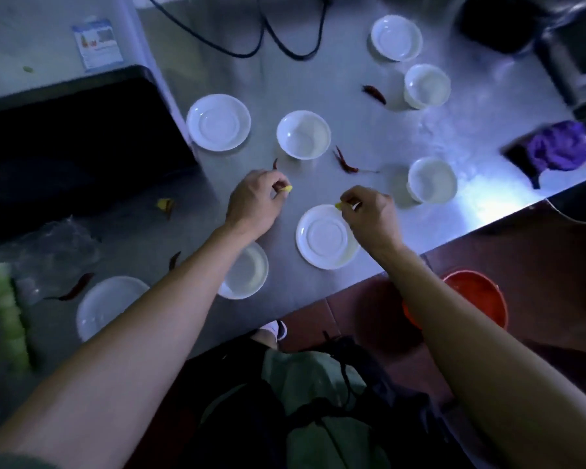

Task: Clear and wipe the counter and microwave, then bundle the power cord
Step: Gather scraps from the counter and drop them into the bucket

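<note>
My left hand (254, 204) pinches a small yellow scrap (287, 189) just above the steel counter (420, 137). My right hand (369, 214) pinches another yellow scrap (338, 206) over the rim of a white saucer (325, 236). Dried red chillies lie scattered: one (345, 162) between the bowls, one (374, 93) farther back, one (77, 287) at the left. The microwave (68, 143) stands at the left with its dark door. The black power cord (268, 32) loops across the back of the counter. A purple cloth (555, 150) lies at the right edge.
Several white saucers and bowls are spread over the counter, among them a bowl (303, 134) and a saucer (218, 122). Another yellow scrap (164, 204), a clear plastic bag (55, 245) and a green vegetable stick (9, 316) lie left. An orange bucket (477, 296) stands on the floor.
</note>
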`<state>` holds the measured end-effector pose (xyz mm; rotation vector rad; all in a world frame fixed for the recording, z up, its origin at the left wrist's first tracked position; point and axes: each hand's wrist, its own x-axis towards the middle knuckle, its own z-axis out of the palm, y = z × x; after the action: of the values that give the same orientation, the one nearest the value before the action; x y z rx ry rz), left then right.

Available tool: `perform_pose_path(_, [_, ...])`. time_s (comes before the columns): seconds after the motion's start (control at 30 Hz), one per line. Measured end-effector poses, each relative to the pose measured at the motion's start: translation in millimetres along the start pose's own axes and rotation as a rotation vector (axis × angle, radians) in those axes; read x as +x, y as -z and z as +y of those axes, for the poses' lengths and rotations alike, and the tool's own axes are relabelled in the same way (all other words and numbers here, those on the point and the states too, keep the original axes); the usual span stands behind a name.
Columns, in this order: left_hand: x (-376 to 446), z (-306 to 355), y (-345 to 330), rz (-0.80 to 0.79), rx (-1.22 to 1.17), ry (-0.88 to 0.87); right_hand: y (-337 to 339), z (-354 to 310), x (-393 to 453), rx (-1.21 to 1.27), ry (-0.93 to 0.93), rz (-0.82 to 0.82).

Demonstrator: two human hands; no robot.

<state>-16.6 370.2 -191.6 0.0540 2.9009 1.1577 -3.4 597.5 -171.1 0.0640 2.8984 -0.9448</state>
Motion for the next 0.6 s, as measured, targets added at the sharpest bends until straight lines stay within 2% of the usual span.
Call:
perform_pose_path(0.27, [-35.5, 115.6, -80.7, -0.146, 0.043, -0.266, 71.8, 101.6, -92.2, 0.067, -0.122, 0.189])
perform_pose_path(0.37, [-66.7, 166.6, -120.2, -0.266, 0.089, -0.359, 106.9, 146.9, -143.1, 0.086, -0.190, 0.291])
perform_pose_path(0.6, [-126.2, 293.4, -218.0, -0.445, 0.165, -0.653, 178.5, 258.1, -265.9, 0.084, -0.451, 0.484])
